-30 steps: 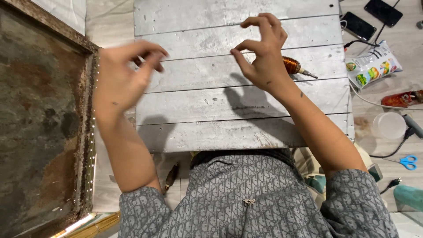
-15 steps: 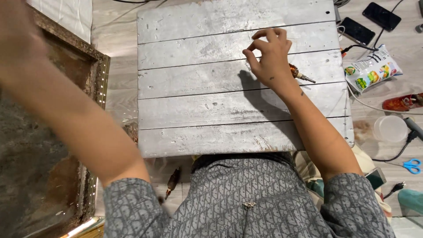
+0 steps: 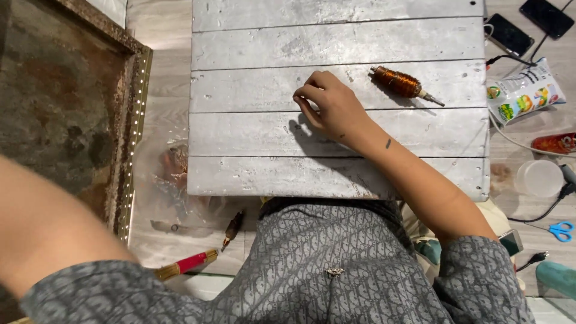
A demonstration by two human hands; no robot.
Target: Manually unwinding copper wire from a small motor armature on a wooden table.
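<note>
My right hand [image 3: 331,109] rests on the silver-painted plank board [image 3: 252,174], fingers curled together with the tips pressed to the wood; nothing shows between them. Just right of it and apart from it lies a copper-wound motor armature [image 3: 398,82] with its thin shaft pointing right. Only my left forearm [image 3: 54,234] is seen, raised at the lower left; that hand is outside the picture. My grey patterned shirt [image 3: 336,270] fills the bottom.
A dark rusty panel in a studded frame [image 3: 129,132] stands left of the board. Two phones [image 3: 509,35], a snack packet [image 3: 525,90], a plastic cup [image 3: 539,178] and blue scissors [image 3: 561,230] lie to the right. A red-handled tool [image 3: 191,263] lies on the floor below.
My right hand has come down from near the armature to the board's middle and now touches the wood. My left arm has swung out to the left, carrying the hand from view.
</note>
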